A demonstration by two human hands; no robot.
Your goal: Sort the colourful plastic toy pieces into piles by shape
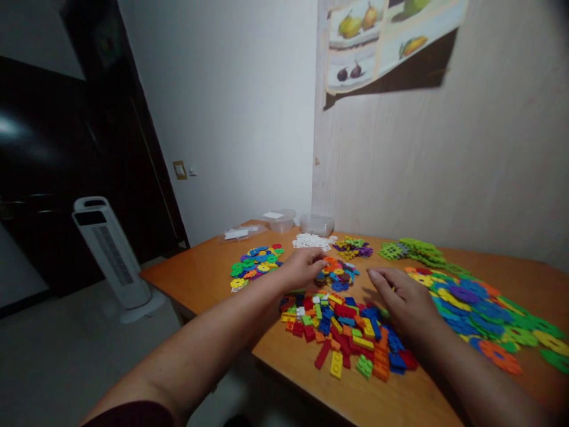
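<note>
My left hand [303,268] hovers at the left edge of a small pile of orange, blue and brown disc pieces [340,273]. Its fingers are curved and the thumb stands apart from them, with nothing visible between. To the right of that pile is my right hand [404,295], its fingers curled together above the right side of the brick heap; whatever they may hold is hidden. Below both hands lies a heap of toy building bricks [342,329] in red, yellow, blue, green and orange, partly covered by the right hand.
On the wooden table [200,270] are more piles: notched discs [255,267], large flower discs [475,308], white pieces [313,241], purple and yellow pieces [353,247], green lattice pieces [413,250]. Clear plastic tubs [317,225] stand by the wall. A white tower heater [113,255] stands left.
</note>
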